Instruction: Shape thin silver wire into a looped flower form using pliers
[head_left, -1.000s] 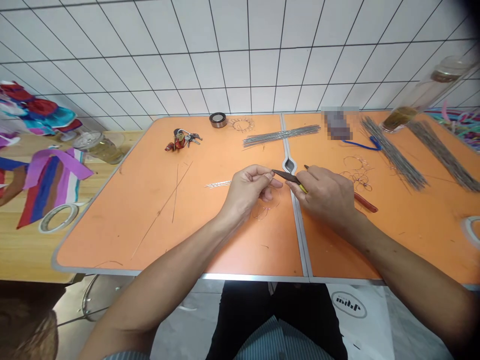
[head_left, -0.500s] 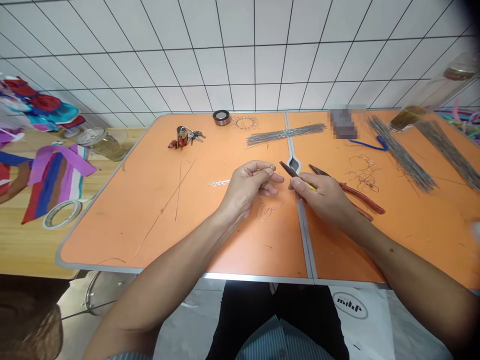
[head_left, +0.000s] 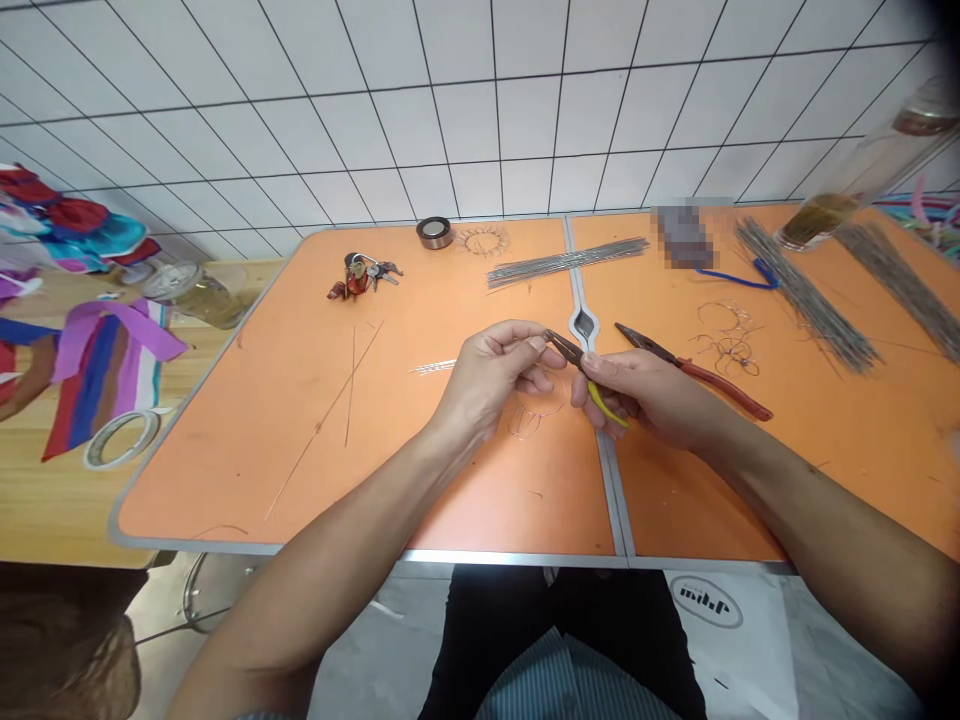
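My left hand (head_left: 487,380) is closed in a pinch on a thin wire, most of which the fingers hide. In my right hand (head_left: 652,390) is a pair of needle-nose pliers (head_left: 568,348) with yellow handles, its dark jaw tips touching the wire at my left fingertips. Below the left fingers shows a thin wire loop (head_left: 526,422); whether it hangs from them or lies on the table, I cannot tell. Short silvery wires (head_left: 432,368) stick out beside the left hand. Red-handled pliers (head_left: 724,388) lie just beyond the right hand.
The orange folding table (head_left: 225,420) bears a straight wire bundle (head_left: 566,264), a second bundle (head_left: 810,295), bent wire shapes (head_left: 735,352), keys (head_left: 382,270) and a tape roll (head_left: 434,233). A bottle (head_left: 821,215) stands back right. At left are ribbons (head_left: 105,365) and another person's arm (head_left: 34,375).
The pliers in my right hand have moved left, bringing their tips to my left fingertips. Their yellow handles now show more below the hand. My left hand keeps its pinch.
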